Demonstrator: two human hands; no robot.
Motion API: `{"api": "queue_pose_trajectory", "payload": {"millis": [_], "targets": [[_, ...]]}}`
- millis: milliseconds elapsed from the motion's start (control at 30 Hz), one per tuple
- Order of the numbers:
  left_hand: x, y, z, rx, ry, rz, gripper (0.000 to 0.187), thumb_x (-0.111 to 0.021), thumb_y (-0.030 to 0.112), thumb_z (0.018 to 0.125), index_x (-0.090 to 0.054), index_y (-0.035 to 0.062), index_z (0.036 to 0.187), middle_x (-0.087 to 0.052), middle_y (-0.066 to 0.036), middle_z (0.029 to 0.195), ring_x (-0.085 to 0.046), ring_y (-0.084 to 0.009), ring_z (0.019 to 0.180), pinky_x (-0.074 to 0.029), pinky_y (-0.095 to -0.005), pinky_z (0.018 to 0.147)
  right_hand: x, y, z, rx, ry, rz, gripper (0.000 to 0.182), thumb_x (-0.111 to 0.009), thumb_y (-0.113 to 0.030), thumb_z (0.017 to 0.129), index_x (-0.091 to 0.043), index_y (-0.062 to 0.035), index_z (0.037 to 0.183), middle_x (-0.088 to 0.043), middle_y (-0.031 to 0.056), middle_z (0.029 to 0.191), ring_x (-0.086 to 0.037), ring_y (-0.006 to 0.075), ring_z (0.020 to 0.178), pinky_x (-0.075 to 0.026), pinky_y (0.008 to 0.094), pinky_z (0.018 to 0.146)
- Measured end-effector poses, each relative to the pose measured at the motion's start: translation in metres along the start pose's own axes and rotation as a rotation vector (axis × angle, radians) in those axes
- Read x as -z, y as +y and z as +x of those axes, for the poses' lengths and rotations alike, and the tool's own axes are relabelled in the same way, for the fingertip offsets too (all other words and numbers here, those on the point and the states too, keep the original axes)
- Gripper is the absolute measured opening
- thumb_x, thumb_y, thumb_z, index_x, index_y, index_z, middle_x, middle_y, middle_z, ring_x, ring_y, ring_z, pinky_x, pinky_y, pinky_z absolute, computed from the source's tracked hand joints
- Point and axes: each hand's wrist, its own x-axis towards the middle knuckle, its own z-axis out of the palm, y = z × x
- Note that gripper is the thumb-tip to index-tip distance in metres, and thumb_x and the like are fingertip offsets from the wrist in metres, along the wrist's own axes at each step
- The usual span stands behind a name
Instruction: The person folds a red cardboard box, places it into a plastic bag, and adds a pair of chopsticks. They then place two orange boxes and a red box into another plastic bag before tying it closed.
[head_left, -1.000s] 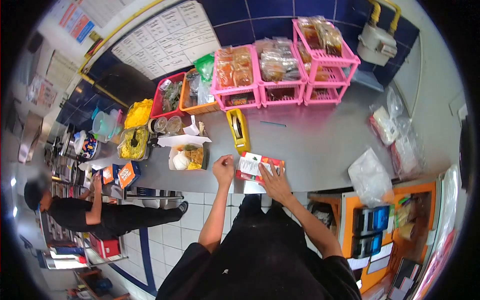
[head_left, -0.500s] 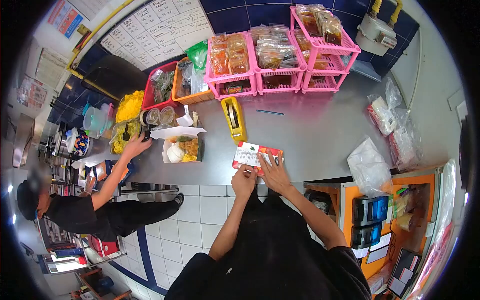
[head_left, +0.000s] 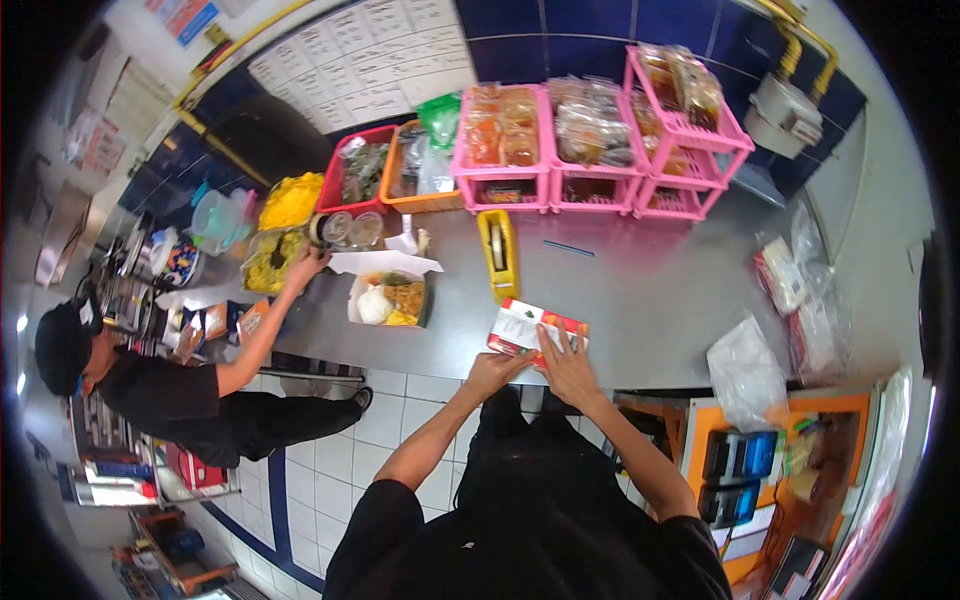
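Note:
A red and white cardboard food box (head_left: 512, 326), with a printed label on top, sits near the front edge of the steel table. My right hand (head_left: 568, 372) lies over its right part, fingers stretched out and apart on the lid. At the box's near left edge, my left hand (head_left: 496, 372) has its fingers closed against the cardboard; the fingertips are partly hidden. Just behind the box stands a yellow tape dispenser (head_left: 499, 258). To the left is an open meal box (head_left: 392, 300) holding white rice, brown pieces and something yellow.
A co-worker (head_left: 160, 375) at the left reaches toward a tub of yellow-green food (head_left: 268, 268). Pink baskets (head_left: 548, 178) of sauce packets line the wall. A blue pen-like stick (head_left: 569, 248) lies behind; a plastic bag (head_left: 745, 370) hangs over the right edge.
The view has shifted, so the scene sits further right and lower. My left hand has changed from a pinch at the box's near edge to a flatter hold by its left corner.

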Motion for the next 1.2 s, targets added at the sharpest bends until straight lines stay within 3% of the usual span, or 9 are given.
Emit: {"api": "queue_pose_trajectory", "payload": {"millis": [233,367,467,567,633,733,833,1000,1200], "targets": [[-0.006,0.022,0.006,0.144,-0.032,-0.057,0.065,-0.079,0.035,0.081,-0.055,0.0263,0.141,-0.063,-0.005,0.064,-0.06,-0.0234,0.049,-0.053,-0.0351,0.051,0.021,0.026,-0.019,-0.018,-0.065,0.043,0.081,-0.063,-0.03,0.092,-0.022,0.0043,0.153,-0.031,0.0144,0.158,-0.017,0.04,0.149,-0.009,0.0644,0.118],[0.083,-0.005,0.041,0.165,0.417,-0.096,0.015,-0.073,0.022,0.086,-0.071,0.0074,0.089,-0.067,-0.01,0.076,-0.065,-0.0281,0.065,-0.052,-0.0385,0.058,0.054,0.075,-0.035,-0.153,-0.195,0.022,0.081,-0.061,-0.027,0.092,-0.019,0.0031,0.154,-0.026,0.0145,0.16,-0.012,0.0392,0.151,-0.004,0.0629,0.119],[0.21,-0.059,0.104,0.165,0.608,0.179,0.022,-0.062,0.019,0.092,-0.067,0.0029,0.079,-0.066,-0.013,0.076,-0.062,-0.0355,0.071,-0.048,-0.0461,0.068,0.07,0.116,-0.038,-0.146,-0.21,-0.081,0.082,-0.06,-0.027,0.091,-0.016,0.0029,0.155,-0.025,0.0155,0.16,-0.014,0.0393,0.15,-0.002,0.0619,0.12],[0.259,-0.149,0.111,0.243,0.422,0.218,0.032,-0.057,0.027,0.096,-0.068,0.0013,0.08,-0.068,-0.017,0.076,-0.065,-0.0406,0.073,-0.049,-0.05,0.069,0.101,0.093,-0.009,-0.101,-0.056,-0.127,0.076,-0.061,-0.017,0.089,-0.025,0.0,0.153,-0.032,0.0179,0.156,-0.025,0.0406,0.146,-0.012,0.0594,0.12],[0.272,-0.168,0.106,0.718,-0.22,0.351,0.047,-0.05,0.038,0.099,-0.072,0.0014,0.078,-0.07,-0.023,0.081,-0.068,-0.0415,0.078,-0.052,-0.051,0.073,0.093,0.054,0.044,-0.074,0.151,0.057,0.068,-0.061,-0.012,0.087,-0.034,-0.0015,0.148,-0.041,0.0195,0.148,-0.033,0.0417,0.139,-0.021,0.0583,0.115],[0.243,-0.188,0.051,0.687,-0.187,0.378,0.049,-0.057,0.046,0.093,-0.072,0.0031,0.073,-0.07,-0.023,0.078,-0.068,-0.0439,0.075,-0.054,-0.0512,0.071,0.07,-0.045,0.141,-0.071,0.387,0.365,0.034,-0.061,-0.005,0.086,-0.062,-0.0025,0.12,-0.065,0.0207,0.115,-0.06,0.0394,0.103,-0.049,0.0499,0.09],[0.208,-0.2,-0.009,0.796,-0.097,0.301,0.053,-0.078,0.042,0.077,-0.067,0.0018,0.11,-0.049,-0.026,0.141,-0.042,-0.0394,0.135,-0.037,-0.0566,0.107,0.006,-0.139,0.23,-0.124,0.269,0.446,0.022,-0.06,-0.013,0.091,-0.069,-0.0024,0.108,-0.068,0.018,0.112,-0.062,0.039,0.107,-0.049,0.0522,0.093],[0.192,-0.21,-0.045,0.959,0.063,0.244,0.11,-0.086,0.053,0.065,-0.032,0.0047,0.148,-0.033,-0.024,0.153,-0.026,-0.0387,0.145,-0.024,-0.0572,0.116,-0.084,-0.217,0.273,-0.544,0.267,0.164,0.057,-0.063,-0.034,0.091,-0.049,0.0018,0.134,-0.042,0.0293,0.144,-0.035,0.0515,0.135,-0.02,0.069,0.112],[0.204,-0.223,-0.032,1.069,-0.031,0.037,0.116,-0.083,0.059,0.068,-0.03,-0.0086,0.146,-0.048,-0.029,0.14,-0.048,-0.0405,0.131,-0.038,-0.0443,0.11,-0.076,-0.193,0.264,-0.769,0.455,0.584,0.081,-0.079,-0.03,0.078,-0.037,0.0086,0.137,-0.051,0.0334,0.13,-0.051,0.0457,0.122,-0.042,0.0476,0.105]]}}
